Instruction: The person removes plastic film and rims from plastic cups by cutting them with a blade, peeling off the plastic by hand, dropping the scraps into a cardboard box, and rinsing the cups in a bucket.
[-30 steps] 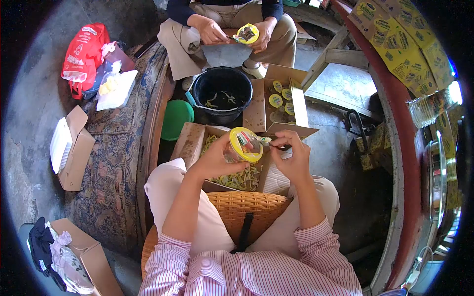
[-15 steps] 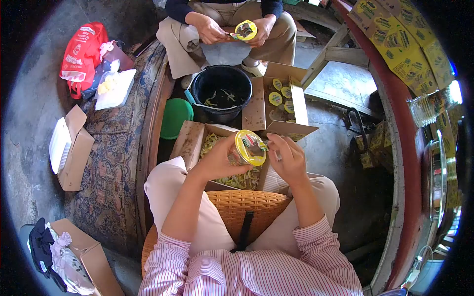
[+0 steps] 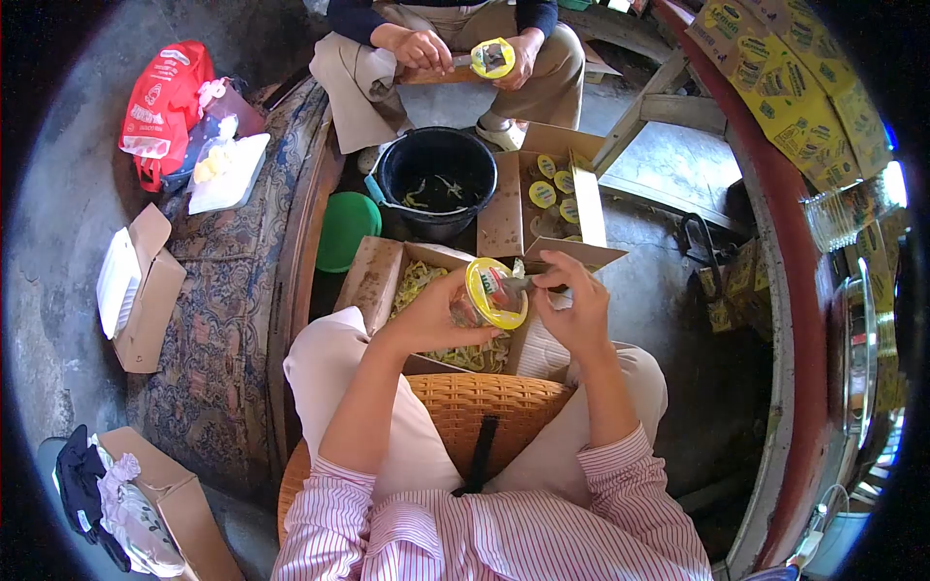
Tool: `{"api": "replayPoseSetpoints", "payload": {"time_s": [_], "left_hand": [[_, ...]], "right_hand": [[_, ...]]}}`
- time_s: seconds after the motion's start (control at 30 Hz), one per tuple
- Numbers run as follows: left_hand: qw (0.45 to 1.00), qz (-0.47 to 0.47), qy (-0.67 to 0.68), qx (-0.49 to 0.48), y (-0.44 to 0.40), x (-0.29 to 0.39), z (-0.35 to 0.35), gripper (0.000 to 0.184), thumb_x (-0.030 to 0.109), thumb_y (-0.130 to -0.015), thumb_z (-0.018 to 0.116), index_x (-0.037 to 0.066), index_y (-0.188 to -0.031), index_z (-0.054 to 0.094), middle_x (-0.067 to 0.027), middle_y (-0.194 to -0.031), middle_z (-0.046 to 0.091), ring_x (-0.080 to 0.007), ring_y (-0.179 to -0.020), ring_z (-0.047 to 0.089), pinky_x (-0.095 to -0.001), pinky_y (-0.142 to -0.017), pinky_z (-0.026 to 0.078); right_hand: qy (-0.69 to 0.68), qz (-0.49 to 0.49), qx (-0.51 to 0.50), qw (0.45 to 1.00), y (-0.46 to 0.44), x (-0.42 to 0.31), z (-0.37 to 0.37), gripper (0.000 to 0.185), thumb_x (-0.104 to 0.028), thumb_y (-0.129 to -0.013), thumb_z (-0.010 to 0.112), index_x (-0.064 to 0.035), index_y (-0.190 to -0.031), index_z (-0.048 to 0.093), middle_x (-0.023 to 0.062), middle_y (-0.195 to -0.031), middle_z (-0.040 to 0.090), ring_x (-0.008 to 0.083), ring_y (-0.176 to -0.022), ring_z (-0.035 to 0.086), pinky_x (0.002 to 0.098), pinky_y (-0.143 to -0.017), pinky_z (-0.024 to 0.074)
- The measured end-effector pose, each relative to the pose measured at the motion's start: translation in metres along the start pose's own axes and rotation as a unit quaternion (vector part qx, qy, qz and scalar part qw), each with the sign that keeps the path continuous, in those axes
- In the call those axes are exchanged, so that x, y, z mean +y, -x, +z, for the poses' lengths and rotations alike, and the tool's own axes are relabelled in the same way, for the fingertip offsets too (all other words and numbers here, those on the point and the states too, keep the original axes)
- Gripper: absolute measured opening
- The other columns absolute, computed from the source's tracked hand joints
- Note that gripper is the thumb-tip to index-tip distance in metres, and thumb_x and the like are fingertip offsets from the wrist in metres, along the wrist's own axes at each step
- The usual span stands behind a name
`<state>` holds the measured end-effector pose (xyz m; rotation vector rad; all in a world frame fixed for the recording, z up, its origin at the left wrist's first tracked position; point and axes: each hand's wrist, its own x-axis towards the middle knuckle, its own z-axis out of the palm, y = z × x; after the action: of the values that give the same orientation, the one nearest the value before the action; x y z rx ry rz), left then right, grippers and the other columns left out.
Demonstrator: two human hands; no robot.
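A clear plastic cup with a yellow-rimmed printed lid point(image 3: 497, 293) is tilted in my left hand point(image 3: 433, 316), whose fingers wrap round its side. My right hand point(image 3: 578, 308) is closed at the cup's right edge, pinching a small dark, flat piece point(image 3: 521, 284) that reaches over the lid; what exactly it is I cannot make out. Below the hands stands an open cardboard box point(image 3: 373, 281) with many yellow-green strips point(image 3: 475, 356) in it, partly hidden by my left hand and the cup.
Across from me a seated person point(image 3: 423, 48) holds a similar yellow-lidded cup point(image 3: 492, 59). Between us are a black bucket point(image 3: 436, 179), a green lid point(image 3: 347, 232) and a box with yellow-lidded cups point(image 3: 542, 195). A red bag point(image 3: 167, 107) lies at the left, a wooden frame point(image 3: 678, 113) at the right.
My right hand drew in toward the cup, then moved back slightly right and up, and the dark piece over the lid shows again. The other person's hands shifted a little.
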<state>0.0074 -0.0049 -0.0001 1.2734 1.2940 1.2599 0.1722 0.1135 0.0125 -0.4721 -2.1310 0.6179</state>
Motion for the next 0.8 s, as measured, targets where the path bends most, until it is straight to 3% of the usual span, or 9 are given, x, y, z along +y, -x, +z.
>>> {"api": "replayPoseSetpoints", "payload": {"time_s": [0.07, 0.17, 0.27, 0.47, 0.8], "left_hand": [[1.0, 0.006, 0.012, 0.001, 0.0, 0.002, -0.001, 0.058, 0.008, -0.065, 0.073, 0.007, -0.117, 0.048, -0.0019, -0.101, 0.06, -0.0077, -0.088, 0.055, -0.022, -0.066, 0.044], [1.0, 0.008, -0.011, 0.019, 0.0, 0.002, -0.002, 0.057, 0.008, -0.064, 0.073, 0.007, -0.116, 0.048, -0.0018, -0.1, 0.06, -0.0081, -0.087, 0.056, -0.0222, -0.066, 0.044], [0.999, 0.009, -0.016, 0.04, 0.001, 0.006, -0.003, 0.057, 0.008, -0.064, 0.073, 0.007, -0.116, 0.049, -0.0018, -0.1, 0.061, -0.0079, -0.086, 0.056, -0.0222, -0.066, 0.045], [0.999, 0.007, -0.02, 0.034, 0.0, -0.002, -0.005, 0.058, 0.009, -0.064, 0.073, 0.006, -0.117, 0.048, -0.0016, -0.099, 0.061, -0.0078, -0.086, 0.056, -0.0224, -0.066, 0.045], [0.997, -0.021, -0.067, 0.019, 0.0, 0.001, -0.002, 0.059, 0.014, -0.064, 0.074, 0.006, -0.116, 0.049, -0.0049, -0.102, 0.061, -0.012, -0.089, 0.057, -0.0246, -0.067, 0.047]], "right_hand": [[-0.033, 0.036, 0.024, 0.999, -0.002, -0.004, -0.003, 0.035, 0.007, -0.06, 0.06, -0.0045, -0.093, 0.059, 0.0079, -0.071, 0.059, 0.0244, -0.062, 0.058, 0.0319, -0.057, 0.0477], [0.039, -0.07, -0.009, 0.997, -0.007, 0.003, -0.012, 0.026, 0.007, -0.059, 0.061, -0.0043, -0.082, 0.06, 0.0072, -0.068, 0.056, 0.024, -0.063, 0.055, 0.0319, -0.057, 0.0469], [0.048, -0.091, -0.03, 0.994, -0.007, -0.002, -0.014, 0.018, 0.006, -0.058, 0.062, -0.0041, -0.073, 0.059, 0.0068, -0.066, 0.053, 0.0233, -0.063, 0.053, 0.0314, -0.056, 0.0461], [0.083, -0.147, -0.036, 0.985, -0.004, 0.001, -0.005, 0.017, 0.003, -0.056, 0.064, -0.0038, -0.072, 0.059, 0.0057, -0.067, 0.052, 0.0216, -0.063, 0.054, 0.0315, -0.055, 0.0464], [0.068, -0.144, -0.049, 0.986, 0.0, 0.003, 0.002, 0.016, 0.002, -0.057, 0.063, -0.0029, -0.072, 0.059, 0.0059, -0.067, 0.052, 0.0217, -0.066, 0.055, 0.0313, -0.058, 0.0476]]}}
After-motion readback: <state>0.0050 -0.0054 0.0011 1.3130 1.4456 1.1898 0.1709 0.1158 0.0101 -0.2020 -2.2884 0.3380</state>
